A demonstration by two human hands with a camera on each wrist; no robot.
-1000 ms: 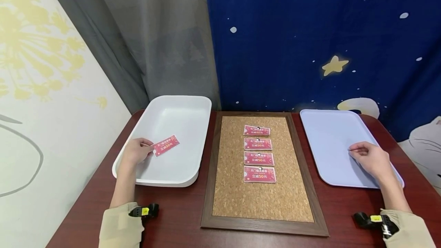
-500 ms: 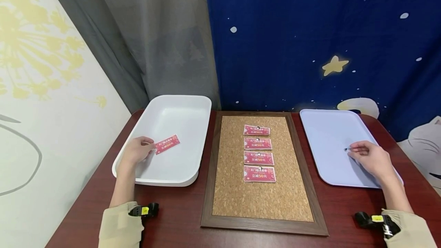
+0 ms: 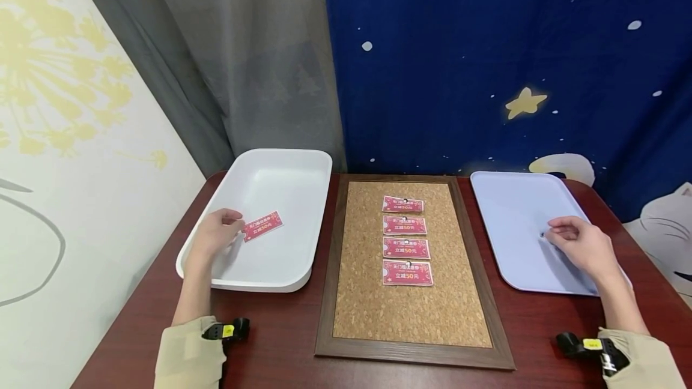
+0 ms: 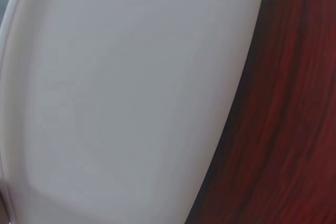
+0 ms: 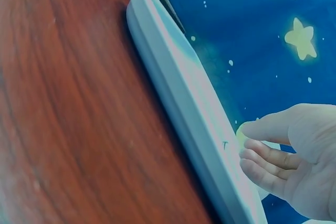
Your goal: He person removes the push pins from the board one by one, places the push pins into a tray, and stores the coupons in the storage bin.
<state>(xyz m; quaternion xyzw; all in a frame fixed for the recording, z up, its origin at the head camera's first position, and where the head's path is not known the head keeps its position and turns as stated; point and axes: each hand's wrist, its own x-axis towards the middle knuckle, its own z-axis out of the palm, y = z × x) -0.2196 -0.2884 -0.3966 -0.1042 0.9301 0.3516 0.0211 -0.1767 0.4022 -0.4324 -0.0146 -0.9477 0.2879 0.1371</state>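
In the head view my left hand (image 3: 217, 233) is over the white tray (image 3: 294, 260), its fingers parted and the thumb right at the left end of a pink coupon (image 3: 263, 226). The coupon sits slanted in the tray. My right hand (image 3: 581, 246) is low over the pale blue tray (image 3: 513, 212), fingers loosely bent with a gap to the thumb. Just off its fingertips, a small pushpin (image 3: 542, 235) is on this tray; the right wrist view shows the pushpin (image 5: 226, 144) beside the separated fingers (image 5: 262, 174). The left wrist view shows the tray's side.
Between the trays lies a cork board (image 3: 362, 311) with a brown wooden frame. Several pink coupons (image 3: 408, 273) are pinned on it in a column. All stand on a dark red table (image 3: 281, 341), with a blue star-patterned curtain (image 3: 432, 77) behind.
The right fingertips have parted and drawn back from the pushpin, which now shows on the tray. The left fingers have spread at the coupon's end; the coupon shifted slightly, then stayed put.
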